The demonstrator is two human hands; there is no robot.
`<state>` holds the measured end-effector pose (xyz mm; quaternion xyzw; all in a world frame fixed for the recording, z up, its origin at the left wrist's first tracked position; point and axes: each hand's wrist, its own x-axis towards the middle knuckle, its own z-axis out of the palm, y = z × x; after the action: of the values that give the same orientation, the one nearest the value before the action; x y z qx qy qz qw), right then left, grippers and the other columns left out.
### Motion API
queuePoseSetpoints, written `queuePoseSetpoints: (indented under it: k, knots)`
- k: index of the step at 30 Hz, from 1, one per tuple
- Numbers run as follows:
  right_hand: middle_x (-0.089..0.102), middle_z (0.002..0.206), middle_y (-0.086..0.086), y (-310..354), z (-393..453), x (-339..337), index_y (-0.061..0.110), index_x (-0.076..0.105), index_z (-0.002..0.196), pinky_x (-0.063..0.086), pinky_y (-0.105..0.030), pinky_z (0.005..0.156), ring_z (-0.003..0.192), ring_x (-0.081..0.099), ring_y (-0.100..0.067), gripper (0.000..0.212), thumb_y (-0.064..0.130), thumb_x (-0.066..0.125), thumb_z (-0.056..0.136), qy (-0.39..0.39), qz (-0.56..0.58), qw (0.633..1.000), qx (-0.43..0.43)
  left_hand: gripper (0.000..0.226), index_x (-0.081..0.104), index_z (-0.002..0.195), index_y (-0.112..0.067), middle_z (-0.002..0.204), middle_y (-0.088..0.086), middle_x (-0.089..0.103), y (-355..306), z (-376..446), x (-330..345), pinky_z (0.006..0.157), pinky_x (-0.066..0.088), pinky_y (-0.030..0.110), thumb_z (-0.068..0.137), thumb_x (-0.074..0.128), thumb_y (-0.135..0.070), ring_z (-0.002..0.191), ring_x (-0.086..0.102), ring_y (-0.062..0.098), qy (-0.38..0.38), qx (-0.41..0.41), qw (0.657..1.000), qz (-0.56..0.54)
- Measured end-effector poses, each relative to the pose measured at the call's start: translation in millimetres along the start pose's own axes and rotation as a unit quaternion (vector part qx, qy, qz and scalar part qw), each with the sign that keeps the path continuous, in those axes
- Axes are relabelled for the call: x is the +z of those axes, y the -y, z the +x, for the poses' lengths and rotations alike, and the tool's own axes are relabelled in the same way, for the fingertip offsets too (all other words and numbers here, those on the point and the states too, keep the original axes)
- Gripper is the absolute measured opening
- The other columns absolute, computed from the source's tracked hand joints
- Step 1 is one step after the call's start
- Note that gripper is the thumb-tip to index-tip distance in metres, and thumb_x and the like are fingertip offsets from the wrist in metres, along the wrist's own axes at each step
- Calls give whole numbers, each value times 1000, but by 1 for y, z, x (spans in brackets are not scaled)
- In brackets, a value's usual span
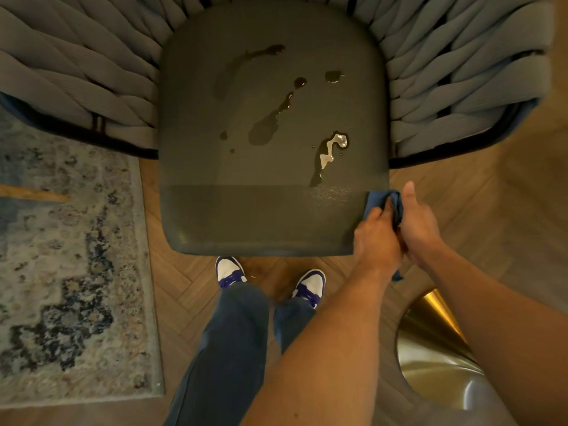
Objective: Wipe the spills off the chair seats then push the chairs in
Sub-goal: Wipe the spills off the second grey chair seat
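Chair seat (pixel 270 210) spills unwiped | both hands' grip bunches cloth (pixel 376 201) at front-right corner

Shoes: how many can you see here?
2. The left shoe and the right shoe stand on the wood floor just below the chair seat front edge.

floor (pixel 479 192): herringbone wood | on it: chair (pixel 270 210), rug (pixel 70 272)
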<state>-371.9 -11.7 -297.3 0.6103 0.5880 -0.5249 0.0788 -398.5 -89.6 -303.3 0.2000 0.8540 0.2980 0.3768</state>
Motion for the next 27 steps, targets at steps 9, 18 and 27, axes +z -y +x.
queuePoseSetpoints:
  k: [9, 18, 27]
  knots:
    - [72, 102, -4, 0, 7, 6, 22, 67, 96, 50, -51, 97, 103, 66, -27, 51, 69, 48, 90, -14, -111, 990, -87, 43, 43, 142, -27, 128, 8, 46, 30, -14, -40, 78, 47, 44, 100, 41, -18, 106, 49, 35, -19, 53, 988, 145]
    - [48, 145, -6, 12, 3, 26, 17, 42, 146, 45, -50, 108, 134, 45, -28, 104, 63, 83, 62, 4, -232, 967, -106, 60, 56, 135, -20, 101, 17, 57, 182, -51, -173, 64, 50, 43, 79, 61, 1, 80, 57, 38, -120, 44, 946, 296]
    - [37, 150, -12, 21, 7, 36, 12, 31, 151, 39, -50, 112, 139, 38, -33, 116, 43, 95, 58, -9, -285, 953, -99, 54, 62, 124, -1, 90, 27, 51, 273, -61, -279, 54, 46, 48, 71, 69, 10, 64, 53, 44, -157, -82, 929, 324]
